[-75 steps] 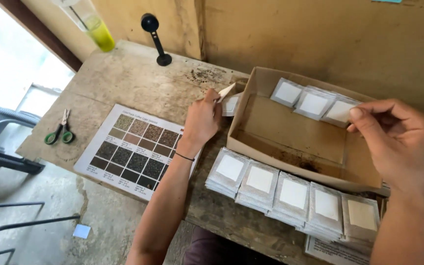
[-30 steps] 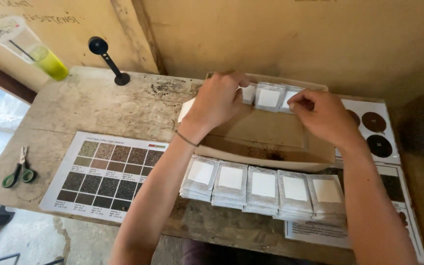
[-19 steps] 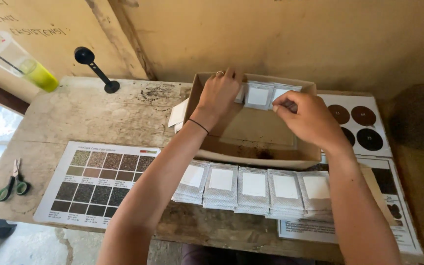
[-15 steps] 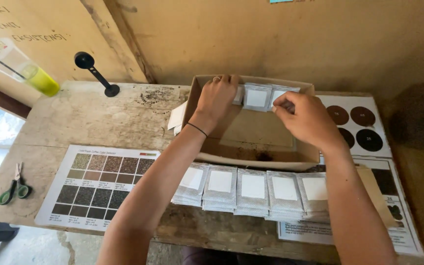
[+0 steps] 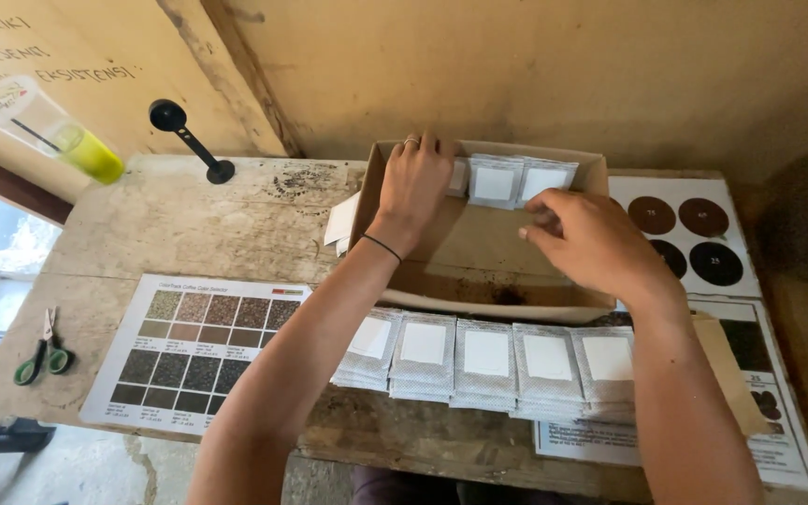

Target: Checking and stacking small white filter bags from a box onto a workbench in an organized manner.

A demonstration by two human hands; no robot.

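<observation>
A shallow cardboard box (image 5: 479, 281) lies on the worn wooden table. Silver pouches with white labels (image 5: 495, 180) stand in a row along its far wall. My left hand (image 5: 415, 182) rests on the leftmost pouches in that row, fingers curled over them. My right hand (image 5: 591, 241) is inside the box by the right-hand pouch (image 5: 547, 180), fingertips touching its lower edge. In front of the box, several stacks of the same pouches (image 5: 488, 360) lie side by side on the table.
A colour chart sheet of brown squares (image 5: 200, 348) lies at the left front, green-handled scissors (image 5: 41, 344) beyond it. A black scoop (image 5: 189, 140) and a cup of yellow liquid (image 5: 67, 140) stand at the back left. Sheets with dark circles (image 5: 689, 234) lie right.
My view has shifted so the box sits more centrally. Both hands moved from the box's edges into it and settled on the row of pouches at its far wall.
</observation>
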